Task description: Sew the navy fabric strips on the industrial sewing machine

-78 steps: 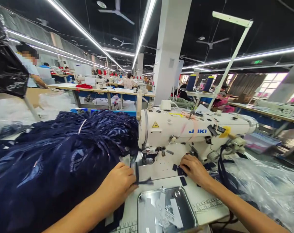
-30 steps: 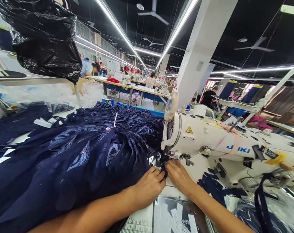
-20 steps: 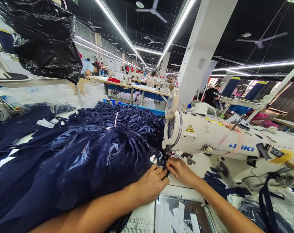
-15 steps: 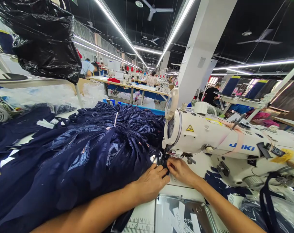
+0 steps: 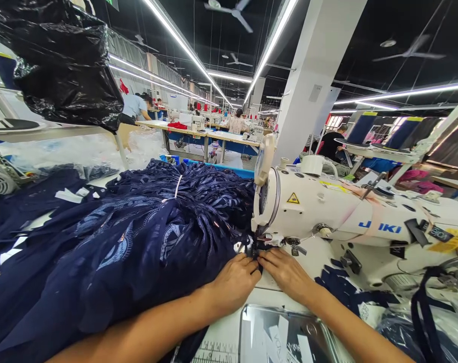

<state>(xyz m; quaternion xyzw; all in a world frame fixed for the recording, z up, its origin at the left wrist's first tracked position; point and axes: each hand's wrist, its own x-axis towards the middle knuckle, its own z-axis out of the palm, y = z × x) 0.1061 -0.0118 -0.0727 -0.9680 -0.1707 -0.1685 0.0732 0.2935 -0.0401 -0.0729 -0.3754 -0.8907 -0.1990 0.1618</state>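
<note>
At the needle end of a white sewing machine (image 5: 308, 201), both hands meet over a small dark piece of navy fabric (image 5: 255, 252). My left hand (image 5: 234, 282) is closed with bent fingers on the fabric's edge, beside the big navy garment bundle (image 5: 138, 272). From the other side, my right hand (image 5: 285, 275) reaches in, its fingers longer and flatter, the tips pressed on the fabric just below the presser foot. The fingertips of both hands nearly touch. Dark cloth and fingers hide the exact stitching spot. A white tie (image 5: 178, 186) cinches the bundle, which shows pale blue patterned parts.
A metal tray (image 5: 247, 327) with white printed labels lies in front of me, beside a ruler scale (image 5: 213, 350). Navy strips (image 5: 336, 282) lie under the machine arm. A black plastic bag (image 5: 70, 70) hangs at upper left. Other people work at tables further back.
My right hand has gone from a tight, raised pinch to flatter, stretched fingers on the fabric. My left hand stays nearly in place. The view has shifted slightly.
</note>
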